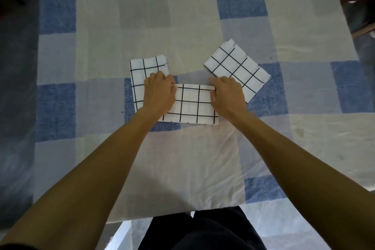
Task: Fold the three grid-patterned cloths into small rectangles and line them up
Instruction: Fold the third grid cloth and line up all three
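Note:
Three white cloths with a black grid lie folded on the table. The middle cloth is a small rectangle, and both hands hold it at its ends. My left hand pinches its left edge and my right hand pinches its right edge near the top fold. The left cloth lies partly under my left hand and under the middle cloth's left end. The right cloth sits turned at an angle, apart from the middle one, with my right hand over its near corner.
A blue, grey and cream checked tablecloth covers the table, whose front edge is near my body. Dark floor runs along the left side. A dark object stands past the table's far right corner.

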A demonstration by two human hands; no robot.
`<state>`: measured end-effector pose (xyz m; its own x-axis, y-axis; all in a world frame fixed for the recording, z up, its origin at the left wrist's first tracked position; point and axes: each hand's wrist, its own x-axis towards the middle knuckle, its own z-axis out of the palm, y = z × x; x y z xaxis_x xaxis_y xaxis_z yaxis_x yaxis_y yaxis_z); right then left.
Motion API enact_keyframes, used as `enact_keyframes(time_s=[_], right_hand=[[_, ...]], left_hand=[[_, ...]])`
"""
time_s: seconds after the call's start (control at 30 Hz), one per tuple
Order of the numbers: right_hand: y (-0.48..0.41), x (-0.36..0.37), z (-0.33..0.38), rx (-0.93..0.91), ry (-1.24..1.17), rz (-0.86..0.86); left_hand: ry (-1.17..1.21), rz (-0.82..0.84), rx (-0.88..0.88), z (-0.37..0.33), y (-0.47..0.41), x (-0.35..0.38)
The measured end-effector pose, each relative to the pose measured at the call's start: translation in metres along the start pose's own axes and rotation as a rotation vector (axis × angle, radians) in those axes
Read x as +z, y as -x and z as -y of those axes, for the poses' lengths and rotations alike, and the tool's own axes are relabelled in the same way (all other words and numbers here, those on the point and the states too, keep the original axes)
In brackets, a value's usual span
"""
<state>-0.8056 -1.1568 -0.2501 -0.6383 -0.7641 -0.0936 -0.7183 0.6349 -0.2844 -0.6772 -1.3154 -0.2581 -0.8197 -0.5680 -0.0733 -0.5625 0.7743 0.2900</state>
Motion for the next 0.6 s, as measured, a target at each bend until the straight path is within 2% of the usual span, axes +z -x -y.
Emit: enact_keyframes(time_s=[0.27,0.47,0.6], right_hand=[[-0.002,0.003,-0.016,0.119,-0.126,0.081],[-0.005,-0.03,-0.006,0.349,-0.636,0.088],[-0.004,-0.056,0.004,0.37,-0.749,-0.012]], left_hand=[[0.271,0.009,0.018,0.008,0.002,-0.008],[0.607,0.011,-0.057,0.007,0.007,-0.033],[0.688,-0.057,-0.156,-0.003,0.013,-0.056]])
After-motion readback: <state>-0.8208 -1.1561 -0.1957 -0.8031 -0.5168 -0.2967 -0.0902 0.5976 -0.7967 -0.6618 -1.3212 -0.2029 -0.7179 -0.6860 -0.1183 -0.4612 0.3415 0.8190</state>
